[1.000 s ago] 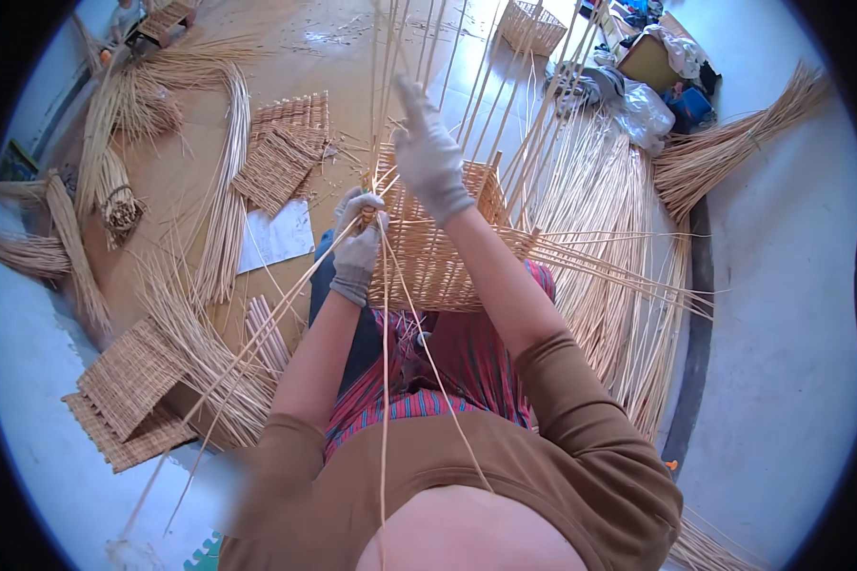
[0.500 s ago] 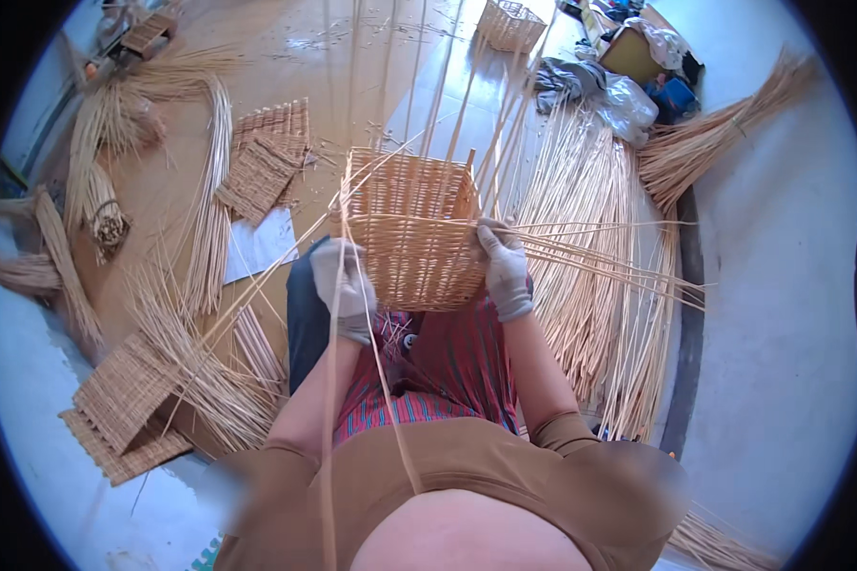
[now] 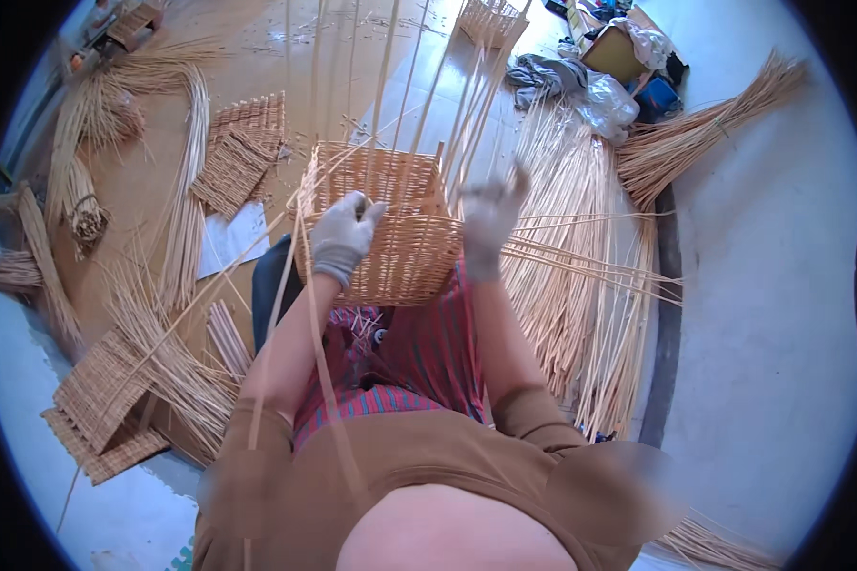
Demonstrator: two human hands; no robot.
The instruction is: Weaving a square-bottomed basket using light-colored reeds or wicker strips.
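Observation:
A half-woven wicker basket (image 3: pixel 405 262) sits tilted above my lap, its opening facing away and up. Long upright strands rise from its far side, and loose strands trail from its left corner over my arm. My left hand (image 3: pixel 343 236), in a pale work glove, is closed at the near rim, thumb and fingertips pinching the top of the weave. Beside the right corner, my gloved right hand (image 3: pixel 488 224) is raised and smeared by motion, so its fingers do not show clearly. Several strands (image 3: pixel 581 266) stick out to the right behind it.
Long pale strands (image 3: pixel 562 324) cover the floor at right, with a tied bundle (image 3: pixel 705 128) by the wall. Woven panels (image 3: pixel 243 157) lie at left near a white sheet (image 3: pixel 233 238); others (image 3: pixel 103 390) are lower left. Another basket (image 3: pixel 492 24) stands far off.
My left hand has moved from the left side of the basket onto its near rim. My right hand has come off the right corner and risen. The view has shifted slightly.

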